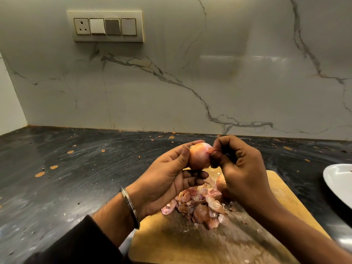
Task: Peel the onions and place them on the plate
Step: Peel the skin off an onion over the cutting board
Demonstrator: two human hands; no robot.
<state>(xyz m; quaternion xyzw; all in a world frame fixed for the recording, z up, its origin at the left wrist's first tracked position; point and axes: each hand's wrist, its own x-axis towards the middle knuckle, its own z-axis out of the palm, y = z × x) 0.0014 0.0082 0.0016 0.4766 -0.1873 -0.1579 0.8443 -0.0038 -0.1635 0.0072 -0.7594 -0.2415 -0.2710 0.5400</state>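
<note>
My left hand (163, 178) held the onion (200, 157) above the cutting board (190, 242); my right hand (242, 168) pinched its skin strip (211, 150).

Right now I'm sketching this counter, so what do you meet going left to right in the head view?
Metal bangle → left hand → onion held in it → right hand pinching the skin → white plate at the right edge.
</note>
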